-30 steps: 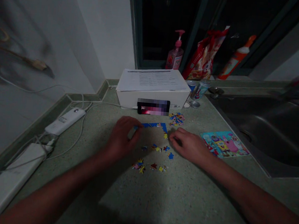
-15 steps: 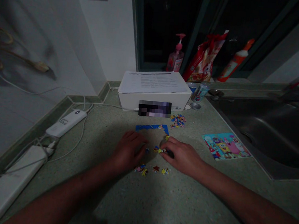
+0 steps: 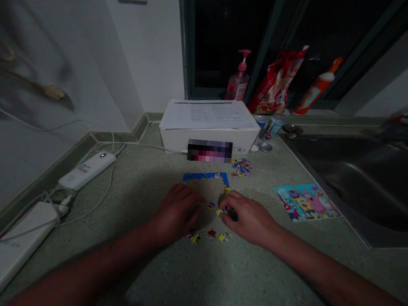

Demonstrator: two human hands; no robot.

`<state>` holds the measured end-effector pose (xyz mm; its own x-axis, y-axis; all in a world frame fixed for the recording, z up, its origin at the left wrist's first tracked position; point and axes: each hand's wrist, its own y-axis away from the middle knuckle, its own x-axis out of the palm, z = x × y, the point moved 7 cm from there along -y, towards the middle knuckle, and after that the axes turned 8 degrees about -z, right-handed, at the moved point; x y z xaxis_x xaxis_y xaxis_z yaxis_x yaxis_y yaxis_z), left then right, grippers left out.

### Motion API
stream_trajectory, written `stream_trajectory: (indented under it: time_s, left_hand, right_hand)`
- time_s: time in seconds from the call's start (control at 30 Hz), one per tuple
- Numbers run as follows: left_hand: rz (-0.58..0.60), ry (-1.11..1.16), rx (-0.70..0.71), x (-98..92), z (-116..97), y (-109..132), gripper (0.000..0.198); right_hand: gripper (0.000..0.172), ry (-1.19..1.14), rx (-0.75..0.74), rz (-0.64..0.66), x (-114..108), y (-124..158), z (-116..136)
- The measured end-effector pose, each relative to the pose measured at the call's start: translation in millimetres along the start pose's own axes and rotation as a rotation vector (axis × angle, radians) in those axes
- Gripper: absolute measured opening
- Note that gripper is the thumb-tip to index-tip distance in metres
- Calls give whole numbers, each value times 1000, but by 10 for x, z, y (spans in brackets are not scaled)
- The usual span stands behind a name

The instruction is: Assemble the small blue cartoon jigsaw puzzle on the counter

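On the counter, a partly joined jigsaw border [image 3: 202, 175] has a blue top strip and a right side running down toward my right hand [image 3: 246, 217]. That hand pinches a small yellow-and-white puzzle piece [image 3: 220, 212] between thumb and fingertips, low over the counter. A loose blue-and-brown piece [image 3: 211, 205] lies between the two hands. My left hand [image 3: 179, 213] is curved, its thumb apart from its fingers, with nothing visible in it; it covers the border's left side. Nearer me lie a reddish-brown piece [image 3: 211, 234], a yellow piece [image 3: 224, 237] and a small cluster [image 3: 195, 239] partly under my left hand.
A heap of pieces [image 3: 242, 167] lies before a white box [image 3: 209, 129]. The cartoon picture card [image 3: 307, 202] is at right, beside the sink [image 3: 362, 181]. Cans [image 3: 273, 128] stand behind. White power strips [image 3: 88, 170] and cables run along the left.
The pieces by my right fingertips have separated: a blue-and-brown one now lies apart to the left. My left hand has shifted slightly right, and the view has tilted a little.
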<state>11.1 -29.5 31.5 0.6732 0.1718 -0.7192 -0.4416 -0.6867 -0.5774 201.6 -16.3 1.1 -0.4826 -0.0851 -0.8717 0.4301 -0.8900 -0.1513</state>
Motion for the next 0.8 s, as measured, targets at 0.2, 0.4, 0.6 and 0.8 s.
stream_trajectory:
  time_s: [0.2, 0.4, 0.6, 0.8]
  left_hand:
    - [-1, 13, 6, 6, -23, -5, 14]
    - [-15, 28, 31, -5, -67, -1, 14]
    - [-17, 59, 73, 6, -131, 23, 16]
    - [-12, 66, 124, 19, -201, 47, 17]
  right_hand:
    - [10, 7, 10, 14, -21, -5, -6]
    - [13, -32, 6, 3, -29, -12, 2]
    - [13, -85, -65, -1, -19, 15, 23]
    - [14, -74, -107, -45, -51, 11, 26]
